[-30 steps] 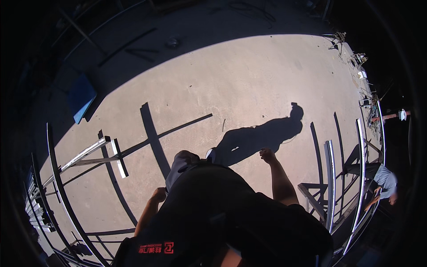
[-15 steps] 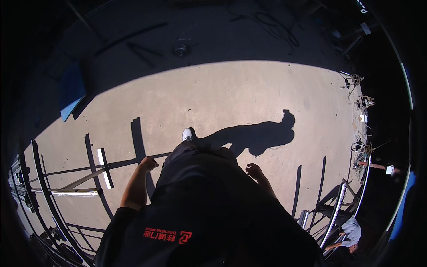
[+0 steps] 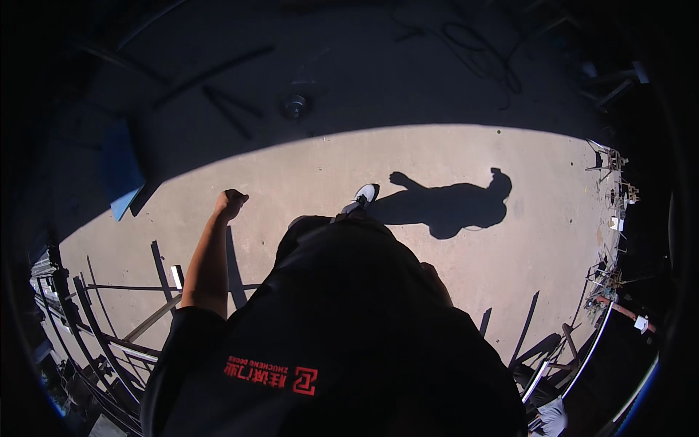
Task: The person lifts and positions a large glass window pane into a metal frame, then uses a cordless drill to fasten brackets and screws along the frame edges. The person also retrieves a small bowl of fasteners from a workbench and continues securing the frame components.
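Note:
My left hand (image 3: pixel 231 205) swings out ahead on a bare forearm, above the sunlit concrete floor (image 3: pixel 306 171). Its fingers are loosely curled in, and I see nothing in them. Of my right arm only a dim strip of skin (image 3: pixel 435 282) shows beside the dark shirt; the fingers there are hidden. A white shoe (image 3: pixel 366 194) reaches forward below me. My shadow (image 3: pixel 444 207) stretches to the right across the floor. Neither hand visibly touches any object.
Long metal bars (image 3: pixel 105 339) on a rack line the lower left. A blue panel (image 3: pixel 127 200) stands at the shade's edge. A round metal part (image 3: pixel 295 106) and a cable (image 3: pixel 484 51) lie in shade. At lower right are more bars (image 3: pixel 535 380) and a person in grey (image 3: pixel 551 418).
My left hand has swung forward and up in view. My right hand has drawn back against my body. The shoe shows farther right, and the left-hand rack has slipped lower in view.

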Demonstrator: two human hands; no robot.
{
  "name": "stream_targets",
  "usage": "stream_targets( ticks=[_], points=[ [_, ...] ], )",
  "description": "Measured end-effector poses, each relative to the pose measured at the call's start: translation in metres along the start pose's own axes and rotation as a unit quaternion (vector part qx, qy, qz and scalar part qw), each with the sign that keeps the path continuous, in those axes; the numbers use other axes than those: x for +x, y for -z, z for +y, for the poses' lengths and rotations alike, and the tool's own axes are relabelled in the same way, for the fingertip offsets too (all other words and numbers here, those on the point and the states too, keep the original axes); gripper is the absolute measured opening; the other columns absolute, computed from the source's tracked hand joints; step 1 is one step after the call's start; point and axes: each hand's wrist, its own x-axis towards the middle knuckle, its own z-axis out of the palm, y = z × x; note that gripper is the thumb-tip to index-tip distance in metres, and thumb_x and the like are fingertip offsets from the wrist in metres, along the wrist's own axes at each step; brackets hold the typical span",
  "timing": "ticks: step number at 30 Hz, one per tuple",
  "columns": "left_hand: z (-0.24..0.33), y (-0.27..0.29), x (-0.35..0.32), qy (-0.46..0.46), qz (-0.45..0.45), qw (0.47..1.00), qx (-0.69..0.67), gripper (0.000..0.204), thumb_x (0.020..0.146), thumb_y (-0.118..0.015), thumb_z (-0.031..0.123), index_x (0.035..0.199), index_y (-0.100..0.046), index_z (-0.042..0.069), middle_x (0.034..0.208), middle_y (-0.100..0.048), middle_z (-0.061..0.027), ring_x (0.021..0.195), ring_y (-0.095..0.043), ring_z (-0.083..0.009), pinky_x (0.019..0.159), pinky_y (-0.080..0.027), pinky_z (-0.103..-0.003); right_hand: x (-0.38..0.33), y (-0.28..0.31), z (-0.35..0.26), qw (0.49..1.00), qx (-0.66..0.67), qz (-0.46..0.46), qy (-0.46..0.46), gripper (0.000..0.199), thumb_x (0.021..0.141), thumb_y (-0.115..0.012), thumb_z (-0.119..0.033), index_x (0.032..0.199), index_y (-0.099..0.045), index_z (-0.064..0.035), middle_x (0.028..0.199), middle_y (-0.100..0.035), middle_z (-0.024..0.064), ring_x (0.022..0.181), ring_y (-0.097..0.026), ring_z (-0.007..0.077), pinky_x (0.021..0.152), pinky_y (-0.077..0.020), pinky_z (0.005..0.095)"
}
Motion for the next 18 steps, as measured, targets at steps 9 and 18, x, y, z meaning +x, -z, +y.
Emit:
stream_targets(
  ticks=[9, 18],
  points=[
    [0.08, -0.152, -0.024, -0.017, -0.274, 0.956, 0.105, 0.022, 0.09, -0.063, 0.025, 0.089, -0.079, 0.01, 0.099, -0.075, -0.0193, 0.095, -0.073, -0.0343, 0.081, -0.056, -0.047, 0.174, 0.268, -0.343, 0.932, 0.13, 0.153, 0.303, 0.028, 0.093, -0.065, -0.007, 0.12, -0.064, 0.0019, 0.085, -0.068, 0.0061, 0.074, -0.066, 0.0145, 0.07, -0.0576, 0.03],
    [0.222, -0.074, 0.307, -0.1, -0.239, 0.952, 0.165, 0.023, 0.088, -0.069, 0.03, 0.087, -0.078, 0.009, 0.101, -0.075, -0.019, 0.093, -0.071, -0.0375, 0.082, -0.056, -0.049, 0.266, 0.262, -0.437, 0.993, 0.083, 0.08, 0.023, 0.031, 0.089, -0.071, -0.012, 0.117, -0.063, 0.0001, 0.079, -0.068, 0.0104, 0.064, -0.068, 0.0208, 0.06, -0.058, 0.0351]
  ],
)
